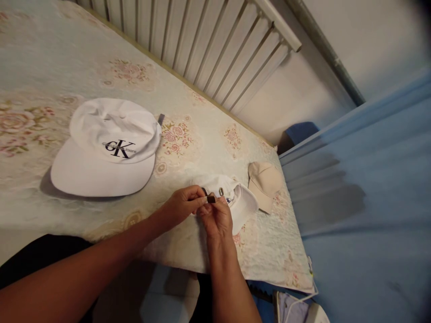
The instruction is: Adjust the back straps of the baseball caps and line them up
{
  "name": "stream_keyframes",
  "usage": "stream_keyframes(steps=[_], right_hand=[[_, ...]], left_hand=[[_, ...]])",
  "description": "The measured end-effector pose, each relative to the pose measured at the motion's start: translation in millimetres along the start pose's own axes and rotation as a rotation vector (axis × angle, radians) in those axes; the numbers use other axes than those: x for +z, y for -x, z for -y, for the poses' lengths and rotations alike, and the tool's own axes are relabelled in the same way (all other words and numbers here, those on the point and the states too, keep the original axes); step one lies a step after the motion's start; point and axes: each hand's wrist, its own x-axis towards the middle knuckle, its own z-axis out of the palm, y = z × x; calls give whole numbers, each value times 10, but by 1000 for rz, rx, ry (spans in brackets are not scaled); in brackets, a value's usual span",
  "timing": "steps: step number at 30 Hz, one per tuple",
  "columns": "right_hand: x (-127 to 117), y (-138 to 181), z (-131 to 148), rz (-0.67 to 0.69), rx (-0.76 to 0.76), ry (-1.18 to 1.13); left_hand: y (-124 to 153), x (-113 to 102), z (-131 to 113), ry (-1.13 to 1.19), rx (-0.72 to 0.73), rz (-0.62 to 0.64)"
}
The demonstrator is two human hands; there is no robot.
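Observation:
Both my hands meet over a white baseball cap [247, 204] lying near the front edge of the table. A dark strap [211, 199], apparently the cap's back strap, is pinched between the fingertips of my left hand [188, 199] and my right hand [217, 215]. Close to my fingers is a small metal buckle [221, 191] on the cap. My hands hide part of the cap's crown, and its brim points to the right. Further left rests a larger white cap [114, 143] with black "CK" lettering, its brim toward me. Beyond my right hand is a beige cap [266, 181].
A floral cloth [208, 134] covers the table. White railing bars [188, 40] run along its far side, and a blue curtain [363, 202] hangs at the right. Below the right front corner, a white cable [303, 299] lies by some stored items.

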Motion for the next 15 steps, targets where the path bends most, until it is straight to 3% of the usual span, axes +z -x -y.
stream_keyframes(steps=[9,15], right_hand=[[-4,13,74,-7,6,18],[5,15,14,-20,28,14]], left_hand=[[27,23,-22,-150,-22,-137],[19,13,-23,-21,-25,-48]])
